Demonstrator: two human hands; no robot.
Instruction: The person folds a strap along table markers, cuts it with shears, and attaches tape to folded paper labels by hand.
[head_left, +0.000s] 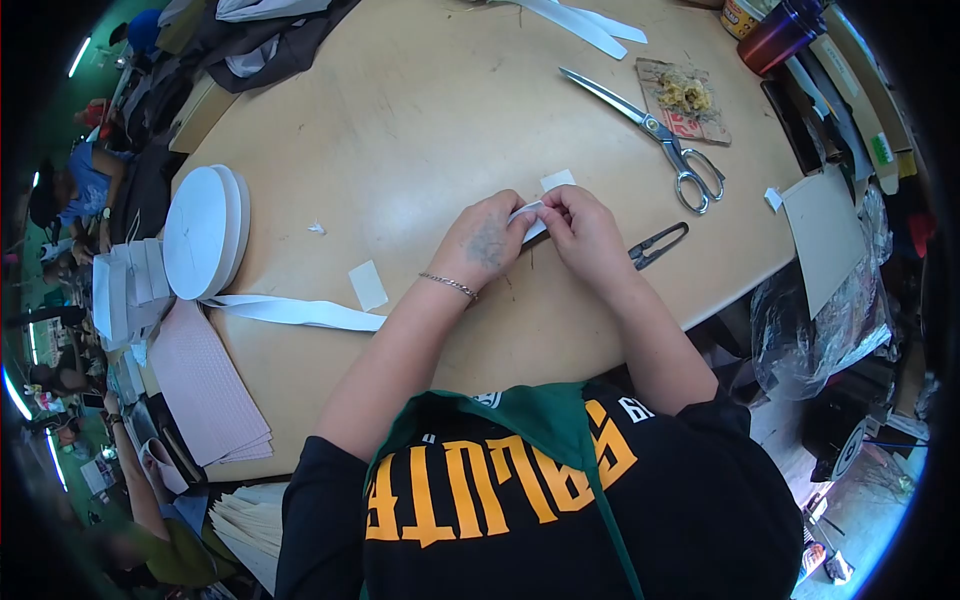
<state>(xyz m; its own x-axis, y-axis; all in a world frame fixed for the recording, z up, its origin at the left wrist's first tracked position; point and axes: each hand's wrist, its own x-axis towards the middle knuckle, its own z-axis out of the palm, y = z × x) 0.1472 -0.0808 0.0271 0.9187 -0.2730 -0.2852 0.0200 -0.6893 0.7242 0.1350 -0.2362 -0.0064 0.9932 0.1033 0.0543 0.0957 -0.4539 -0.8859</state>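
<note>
My left hand and my right hand meet near the middle of the table, pinching a small white strip between the fingertips. Just beyond the fingers lies a small white rectangular piece, and a similar piece rests left of my left forearm. A white band runs from the round white rolls toward my left forearm, which hides its far end. Black thread snips lie right of my right hand. Large metal scissors rest farther back with their blades apart.
Pink sheets are stacked at the left edge. Dark fabric lies at the back left, white strips at the back. Cardboard with yellowish scraps and a dark tumbler are at the back right. Other people sit beyond the left side.
</note>
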